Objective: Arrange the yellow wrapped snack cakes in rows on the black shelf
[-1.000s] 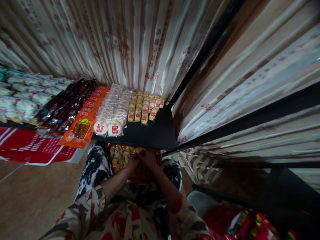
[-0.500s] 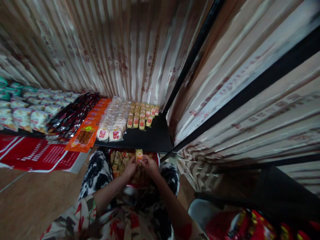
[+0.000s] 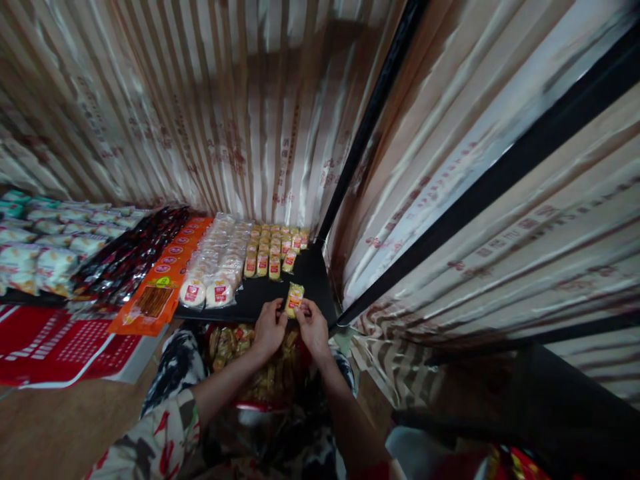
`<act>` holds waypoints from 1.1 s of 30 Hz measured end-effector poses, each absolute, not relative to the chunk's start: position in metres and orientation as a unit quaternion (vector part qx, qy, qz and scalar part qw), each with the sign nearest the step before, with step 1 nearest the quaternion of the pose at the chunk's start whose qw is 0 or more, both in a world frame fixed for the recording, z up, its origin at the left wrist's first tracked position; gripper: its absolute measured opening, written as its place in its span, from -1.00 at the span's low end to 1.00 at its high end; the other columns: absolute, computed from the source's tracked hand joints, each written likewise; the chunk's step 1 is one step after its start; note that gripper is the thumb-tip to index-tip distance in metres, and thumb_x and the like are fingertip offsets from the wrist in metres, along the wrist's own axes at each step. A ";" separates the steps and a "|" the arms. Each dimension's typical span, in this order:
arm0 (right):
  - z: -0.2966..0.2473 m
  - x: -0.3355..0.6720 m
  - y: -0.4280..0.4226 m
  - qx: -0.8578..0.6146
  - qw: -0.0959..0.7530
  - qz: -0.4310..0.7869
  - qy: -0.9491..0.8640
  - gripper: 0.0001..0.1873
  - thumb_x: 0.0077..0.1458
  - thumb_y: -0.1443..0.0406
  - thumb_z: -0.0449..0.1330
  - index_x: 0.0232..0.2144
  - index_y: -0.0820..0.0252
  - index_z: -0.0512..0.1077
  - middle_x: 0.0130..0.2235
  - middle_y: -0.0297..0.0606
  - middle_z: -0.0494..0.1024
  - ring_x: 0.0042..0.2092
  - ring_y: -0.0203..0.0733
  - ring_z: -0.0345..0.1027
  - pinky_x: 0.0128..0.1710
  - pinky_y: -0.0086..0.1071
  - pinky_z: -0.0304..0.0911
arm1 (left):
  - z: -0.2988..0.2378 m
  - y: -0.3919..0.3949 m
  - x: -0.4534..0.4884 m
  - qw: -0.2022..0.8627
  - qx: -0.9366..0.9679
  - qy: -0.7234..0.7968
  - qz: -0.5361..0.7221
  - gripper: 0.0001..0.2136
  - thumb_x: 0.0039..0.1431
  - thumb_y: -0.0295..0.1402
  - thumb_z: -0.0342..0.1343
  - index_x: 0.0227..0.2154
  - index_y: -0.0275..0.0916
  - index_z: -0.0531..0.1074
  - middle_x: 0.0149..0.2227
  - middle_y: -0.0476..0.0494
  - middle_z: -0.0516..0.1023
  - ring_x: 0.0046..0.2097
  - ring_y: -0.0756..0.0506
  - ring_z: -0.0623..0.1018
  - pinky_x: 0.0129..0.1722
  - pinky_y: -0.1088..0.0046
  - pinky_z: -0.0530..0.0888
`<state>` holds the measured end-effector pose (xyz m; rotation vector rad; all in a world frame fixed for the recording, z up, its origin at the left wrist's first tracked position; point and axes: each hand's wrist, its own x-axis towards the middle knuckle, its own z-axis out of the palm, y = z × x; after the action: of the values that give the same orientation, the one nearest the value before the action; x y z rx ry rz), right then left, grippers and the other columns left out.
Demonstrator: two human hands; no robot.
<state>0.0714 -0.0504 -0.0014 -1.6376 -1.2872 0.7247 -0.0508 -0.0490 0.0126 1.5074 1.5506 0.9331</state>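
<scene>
Both hands hold one small yellow snack packet (image 3: 294, 299) over the front of a black shelf (image 3: 310, 280). My left hand (image 3: 269, 328) pinches its left side and my right hand (image 3: 311, 327) pinches its right side. Beyond it on the shelf lie rows of the same yellow packets (image 3: 273, 248). On my lap sits a red bag (image 3: 250, 363) full of more such packets, just under my wrists.
Left of the yellow rows lie clear packs of round white cakes (image 3: 213, 267), orange packs (image 3: 163, 280), dark red-black packs (image 3: 125, 257) and pale bags (image 3: 40, 250). A red printed box (image 3: 55, 343) sits lower left. Striped curtains hang behind and to the right, with black frame bars (image 3: 370, 127).
Both hands rose out of the lap bag with one yellow packet and carried it forward over the shelf's front edge. The view tilted upward.
</scene>
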 end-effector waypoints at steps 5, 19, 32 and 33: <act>-0.003 0.087 -0.020 -0.706 0.446 0.241 -0.494 -0.65 0.02 0.16 0.02 -0.20 0.22 0.37 -0.29 -0.20 0.51 -0.31 -0.20 0.40 -0.27 -0.36 0.29 | 0.021 -0.032 -0.028 0.374 0.643 0.562 0.361 -0.68 0.04 -0.50 -0.07 -0.12 -0.23 0.39 -0.07 -0.18 0.42 -0.02 -0.09 0.40 0.06 0.40 0.28; -0.025 0.116 0.072 -0.748 0.409 0.170 -0.494 -0.60 0.04 0.20 -0.06 -0.13 0.24 0.38 -0.23 -0.15 0.51 -0.27 -0.17 0.39 -0.27 -0.37 0.25 | 0.011 0.046 0.024 0.473 0.599 0.533 0.366 -0.62 0.13 -0.37 -0.07 0.03 -0.25 0.31 0.14 -0.16 0.29 0.19 -0.09 0.23 0.22 0.36 0.07; -0.017 0.114 0.131 -0.737 0.390 0.182 -0.520 -0.67 0.02 0.23 0.01 -0.14 0.17 0.34 -0.26 -0.25 0.51 -0.26 -0.22 0.39 -0.26 -0.39 0.24 | 0.015 0.081 0.032 0.498 0.558 0.552 0.369 -0.53 0.16 -0.36 -0.12 0.15 -0.36 0.14 0.23 -0.22 0.10 0.25 -0.10 0.10 0.24 0.43 -0.02; -0.017 0.112 0.132 -0.737 0.391 0.185 -0.519 -0.68 0.02 0.23 0.02 -0.15 0.16 0.33 -0.28 -0.27 0.52 -0.28 -0.23 0.39 -0.28 -0.40 0.23 | 0.014 0.082 0.031 0.500 0.557 0.551 0.369 -0.52 0.17 -0.36 -0.13 0.15 -0.37 0.12 0.24 -0.22 0.08 0.25 -0.10 0.09 0.24 0.43 -0.03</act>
<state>0.1125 0.1325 -0.0167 -1.8736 -1.3178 0.4707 0.0312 0.0817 0.0142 1.3468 1.3338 0.8913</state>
